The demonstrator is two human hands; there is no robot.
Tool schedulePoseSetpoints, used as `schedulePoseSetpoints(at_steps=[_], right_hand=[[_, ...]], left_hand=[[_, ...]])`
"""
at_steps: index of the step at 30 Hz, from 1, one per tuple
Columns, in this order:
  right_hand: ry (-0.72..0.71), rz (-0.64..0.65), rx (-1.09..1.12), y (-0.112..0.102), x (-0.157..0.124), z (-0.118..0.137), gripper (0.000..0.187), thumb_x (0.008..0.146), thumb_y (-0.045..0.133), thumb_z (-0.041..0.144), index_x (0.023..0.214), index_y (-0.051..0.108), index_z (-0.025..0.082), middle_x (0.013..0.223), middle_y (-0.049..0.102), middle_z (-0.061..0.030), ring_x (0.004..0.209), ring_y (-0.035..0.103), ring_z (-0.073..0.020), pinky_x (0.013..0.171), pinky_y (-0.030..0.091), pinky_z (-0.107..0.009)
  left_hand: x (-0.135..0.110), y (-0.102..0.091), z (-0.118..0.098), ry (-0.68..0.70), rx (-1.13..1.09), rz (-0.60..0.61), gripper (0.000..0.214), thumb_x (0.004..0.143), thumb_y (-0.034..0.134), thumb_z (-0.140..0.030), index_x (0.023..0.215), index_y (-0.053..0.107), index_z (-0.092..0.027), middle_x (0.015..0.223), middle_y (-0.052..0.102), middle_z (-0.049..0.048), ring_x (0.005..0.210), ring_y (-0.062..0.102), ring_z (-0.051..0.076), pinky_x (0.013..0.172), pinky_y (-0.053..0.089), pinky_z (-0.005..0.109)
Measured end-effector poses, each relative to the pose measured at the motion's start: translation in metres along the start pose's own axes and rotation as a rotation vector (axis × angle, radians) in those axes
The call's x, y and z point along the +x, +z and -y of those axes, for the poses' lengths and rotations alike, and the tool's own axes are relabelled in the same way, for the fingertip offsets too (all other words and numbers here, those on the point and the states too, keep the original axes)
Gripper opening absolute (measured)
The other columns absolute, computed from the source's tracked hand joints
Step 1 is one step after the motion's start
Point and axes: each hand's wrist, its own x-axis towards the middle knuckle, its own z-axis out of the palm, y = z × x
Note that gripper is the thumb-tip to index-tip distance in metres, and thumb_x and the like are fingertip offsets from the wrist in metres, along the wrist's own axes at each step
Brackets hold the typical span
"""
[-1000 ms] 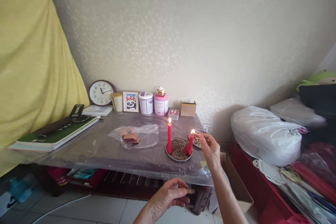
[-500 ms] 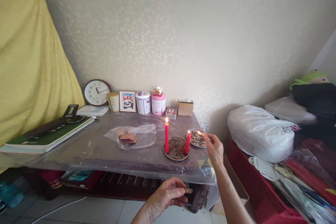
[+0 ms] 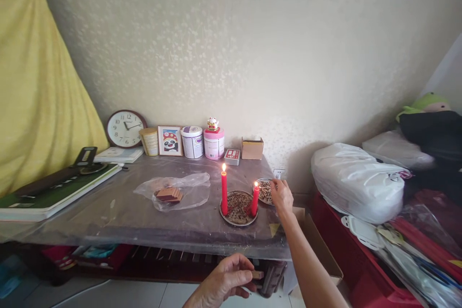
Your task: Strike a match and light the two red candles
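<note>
My left hand [image 3: 231, 280] is low in front of the table edge, its fingers closed on a small brown matchbox [image 3: 257, 275]. My right hand [image 3: 283, 198] pinches a match, mostly hidden by the fingers, over a round metal plate [image 3: 264, 203] of used matchsticks [image 3: 265, 192]. Left of it, a second round plate [image 3: 236, 224] with dark residue carries two upright red candles. The tall candle [image 3: 224, 193] and the short candle [image 3: 255, 201] both burn with small flames.
A clear plastic bag [image 3: 195, 192] with stacked matchboxes [image 3: 169, 194] lies mid-table. Along the wall stand a clock [image 3: 126, 128], a framed picture [image 3: 170, 141], tins [image 3: 192, 143] and a cardboard box [image 3: 252, 149]. White bags [image 3: 357, 183] sit on a red container [image 3: 328, 221] at right.
My right hand has lowered toward the matchstick plate, and the flame that showed at its fingertips is no longer visible. The short candle's flame looks bigger. My left hand still holds the matchbox.
</note>
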Motion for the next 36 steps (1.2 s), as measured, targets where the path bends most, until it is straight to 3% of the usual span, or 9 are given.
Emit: schedulePoseSetpoints(at_steps=[5, 8, 11, 16, 19, 28, 36], right_hand=[[-0.072, -0.007, -0.013, -0.031, -0.021, 0.006, 0.029, 0.083, 0.044, 0.037, 0.09, 0.066, 0.02, 0.091, 0.063, -0.0056, 0.067, 0.056, -0.0158, 0.065, 0.04, -0.028], [-0.133, 0.01, 0.011, -0.059, -0.051, 0.016, 0.031, 0.085, 0.044, 0.042, 0.086, 0.065, 0.019, 0.084, 0.063, -0.0047, 0.062, 0.054, -0.0147, 0.064, 0.042, -0.027], [-0.212, 0.11, 0.075, -0.077, -0.09, 0.031, 0.028, 0.087, 0.044, 0.041, 0.079, 0.061, 0.021, 0.074, 0.061, -0.0028, 0.062, 0.053, -0.0158, 0.061, 0.042, -0.026], [-0.26, 0.343, 0.21, -0.076, -0.159, 0.058, 0.026, 0.09, 0.042, 0.032, 0.071, 0.057, 0.021, 0.067, 0.057, -0.0002, 0.06, 0.055, -0.0133, 0.057, 0.043, -0.021], [-0.317, 0.433, 0.217, -0.069, -0.183, 0.065, 0.027, 0.091, 0.041, 0.03, 0.072, 0.057, 0.021, 0.069, 0.057, -0.0007, 0.061, 0.056, -0.0126, 0.058, 0.044, -0.02], [-0.31, 0.432, 0.167, -0.072, -0.188, 0.051, 0.018, 0.088, 0.048, 0.031, 0.077, 0.059, 0.022, 0.073, 0.059, 0.0005, 0.061, 0.058, -0.0119, 0.058, 0.047, -0.019], [-0.292, 0.472, 0.193, -0.072, -0.188, 0.051, 0.011, 0.083, 0.056, 0.03, 0.079, 0.059, 0.02, 0.075, 0.057, 0.0006, 0.061, 0.057, -0.0113, 0.057, 0.046, -0.019]], left_hand=[[-0.007, 0.005, -0.005, 0.014, 0.008, 0.001, 0.028, 0.064, 0.071, -0.032, 0.081, 0.058, -0.015, 0.083, 0.066, 0.0067, 0.074, 0.06, 0.017, 0.068, 0.04, 0.029], [-0.011, 0.006, -0.006, 0.021, -0.004, 0.024, 0.028, 0.064, 0.071, -0.032, 0.081, 0.059, -0.014, 0.086, 0.066, 0.0074, 0.075, 0.061, 0.017, 0.068, 0.04, 0.029], [-0.013, 0.005, -0.007, 0.037, -0.012, 0.034, 0.024, 0.066, 0.07, -0.03, 0.082, 0.06, -0.015, 0.088, 0.065, 0.007, 0.078, 0.061, 0.018, 0.07, 0.04, 0.029], [-0.017, 0.002, -0.008, 0.068, -0.004, 0.02, 0.022, 0.069, 0.069, -0.028, 0.083, 0.06, -0.016, 0.085, 0.062, 0.0036, 0.078, 0.06, 0.016, 0.07, 0.04, 0.028], [-0.02, 0.003, -0.012, 0.077, 0.033, -0.015, 0.019, 0.07, 0.068, -0.029, 0.082, 0.06, -0.016, 0.082, 0.059, 0.0014, 0.078, 0.058, 0.015, 0.069, 0.039, 0.026], [-0.022, -0.001, -0.013, 0.138, 0.178, -0.056, 0.025, 0.072, 0.067, -0.035, 0.087, 0.06, -0.016, 0.085, 0.061, 0.0032, 0.083, 0.056, 0.017, 0.074, 0.041, 0.028], [-0.024, 0.0, -0.017, 0.173, 0.123, -0.012, 0.025, 0.07, 0.069, -0.031, 0.088, 0.058, -0.018, 0.09, 0.064, 0.0028, 0.091, 0.059, 0.02, 0.087, 0.044, 0.037]])
